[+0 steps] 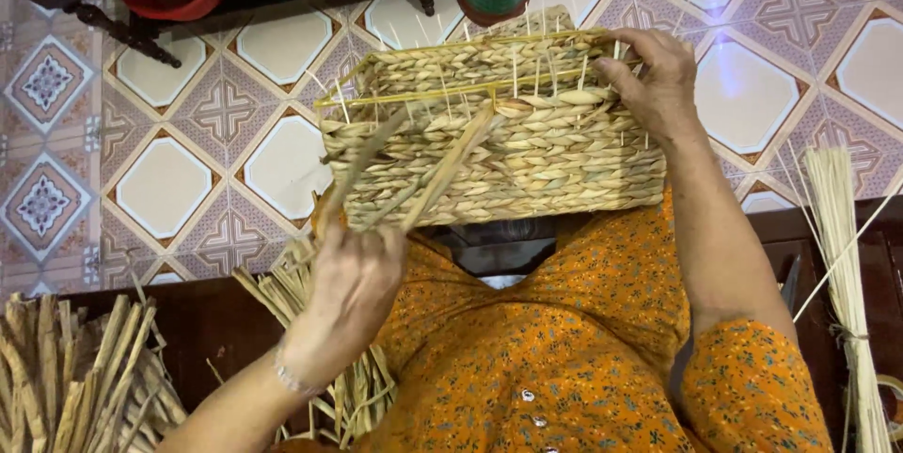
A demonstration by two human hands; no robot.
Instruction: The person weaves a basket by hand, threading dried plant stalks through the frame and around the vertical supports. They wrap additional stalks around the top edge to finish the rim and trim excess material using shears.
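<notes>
Straw basket (499, 138) sits half-woven: left hand (353, 274) pinches two strands (442, 171), right hand (654, 77) clamps the rim; a slack grip could loosen the weave.

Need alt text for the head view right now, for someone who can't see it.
A half-woven straw basket rests on the lap of a person in an orange floral garment; the right hand grips its rim and the left hand holds loose strands. Straw bundles lie beside a tiled floor.
</notes>
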